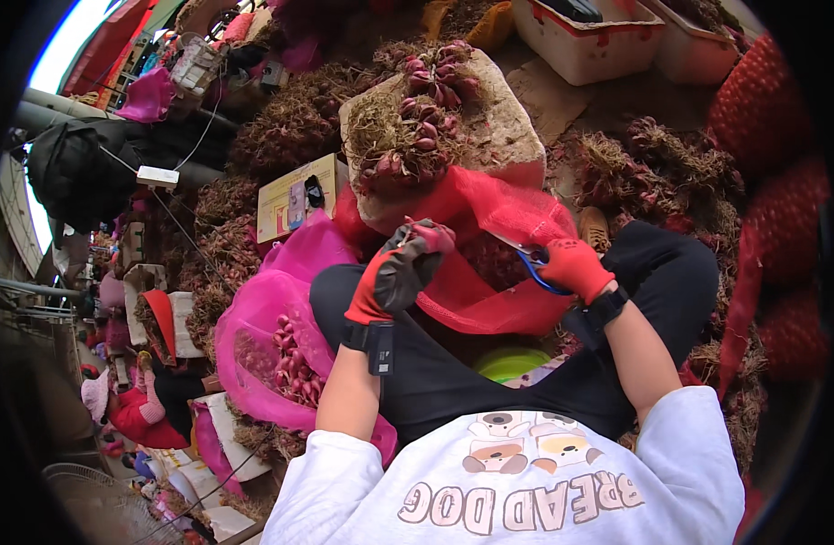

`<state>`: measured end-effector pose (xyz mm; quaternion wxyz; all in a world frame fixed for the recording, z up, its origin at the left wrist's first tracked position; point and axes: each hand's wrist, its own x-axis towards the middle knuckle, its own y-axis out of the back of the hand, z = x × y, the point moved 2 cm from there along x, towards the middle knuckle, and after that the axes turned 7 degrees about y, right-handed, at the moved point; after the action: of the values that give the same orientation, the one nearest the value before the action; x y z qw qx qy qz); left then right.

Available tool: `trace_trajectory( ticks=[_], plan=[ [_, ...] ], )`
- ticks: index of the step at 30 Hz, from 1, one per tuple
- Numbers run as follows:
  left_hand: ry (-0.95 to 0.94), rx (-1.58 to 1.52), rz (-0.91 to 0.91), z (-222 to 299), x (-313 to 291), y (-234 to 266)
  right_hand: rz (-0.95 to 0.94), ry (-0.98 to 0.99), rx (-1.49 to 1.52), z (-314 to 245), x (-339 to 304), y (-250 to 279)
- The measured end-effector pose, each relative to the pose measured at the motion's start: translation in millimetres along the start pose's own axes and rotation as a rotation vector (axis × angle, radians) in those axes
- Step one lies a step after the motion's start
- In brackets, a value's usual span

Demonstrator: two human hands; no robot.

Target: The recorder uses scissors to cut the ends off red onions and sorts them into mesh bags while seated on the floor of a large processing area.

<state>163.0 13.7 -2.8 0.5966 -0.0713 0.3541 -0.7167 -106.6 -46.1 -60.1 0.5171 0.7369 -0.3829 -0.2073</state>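
Note:
My left hand [400, 272], in a red and black glove, grips the upper edge of a red mesh bag [489, 259] that lies across my lap. My right hand [573, 268], in a red glove, holds blue-handled scissors [532, 263] at the bag's right side. Just beyond the bag stands a pale block [498, 127] with a bunch of red shallots [426, 118], roots still on, lying on top of it.
A pink mesh bag [271, 336] with shallots inside sits at my left knee. Heaps of rooted shallots [290, 127] cover the ground ahead and to the right. White tubs [589, 45] stand at the far side. Filled red sacks [771, 136] rise at the right. People sit at the left [135, 409].

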Motion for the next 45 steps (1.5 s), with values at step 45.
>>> trace_trajectory(
  ticks=[45],
  plan=[
    [-0.283, 1.768, 1.002, 78.7, 106.7, 91.3, 0.113, -0.006, 0.309, 7.4, 23.3, 94.3]
  ],
)
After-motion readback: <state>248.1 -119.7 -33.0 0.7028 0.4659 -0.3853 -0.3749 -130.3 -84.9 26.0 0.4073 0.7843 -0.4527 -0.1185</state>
